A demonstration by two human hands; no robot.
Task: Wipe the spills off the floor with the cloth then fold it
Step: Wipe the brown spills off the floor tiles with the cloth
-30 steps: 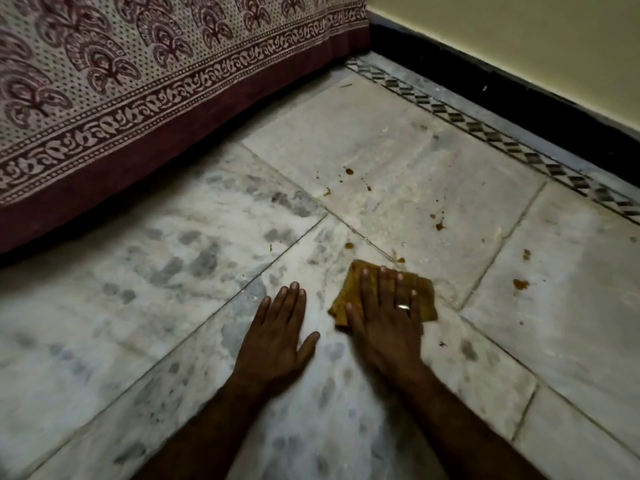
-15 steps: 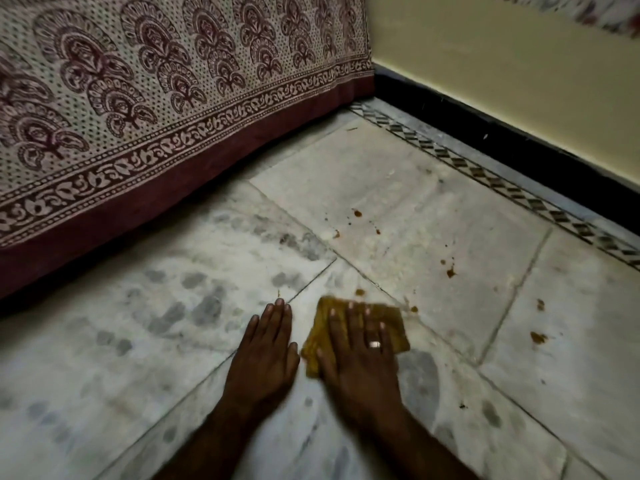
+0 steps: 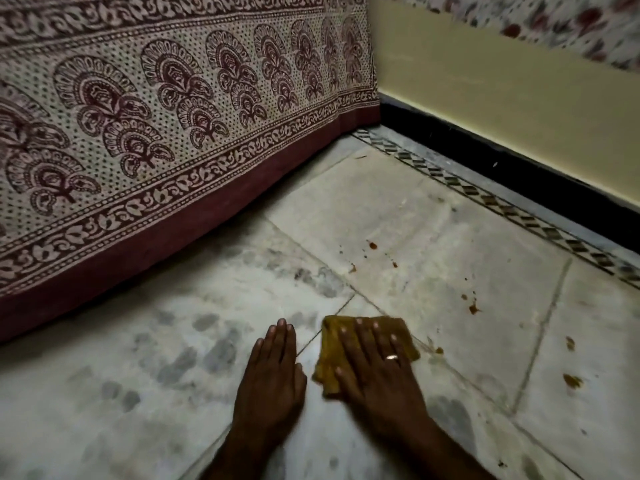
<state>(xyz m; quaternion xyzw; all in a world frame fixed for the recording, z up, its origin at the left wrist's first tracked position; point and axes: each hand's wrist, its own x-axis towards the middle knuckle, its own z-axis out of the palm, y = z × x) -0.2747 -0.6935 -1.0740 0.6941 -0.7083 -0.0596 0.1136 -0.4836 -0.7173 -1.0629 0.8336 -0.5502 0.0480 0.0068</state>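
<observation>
A small mustard-yellow cloth (image 3: 331,355) lies bunched on the marble floor (image 3: 433,237). My right hand (image 3: 377,372), wearing a ring, presses flat on top of the cloth with fingers spread, hiding most of it. My left hand (image 3: 272,379) rests palm-down on the bare floor just left of the cloth, fingers together, holding nothing. Orange-brown spill spots dot the tiles: one group (image 3: 373,245) beyond the cloth, another (image 3: 473,309) to the right, a small one (image 3: 439,350) right beside the cloth, and larger blobs (image 3: 572,381) at the far right.
A bed draped in a cream and maroon printed sheet (image 3: 156,133) walls off the left and back. A yellow wall with a black skirting (image 3: 502,174) runs along the right, with a patterned tile border (image 3: 485,199) at its foot.
My right hand has slid the cloth leftwards and a little away over the tile, over a small spot beyond it. My left hand has stayed flat beside it. The camera has tilted upwards.
</observation>
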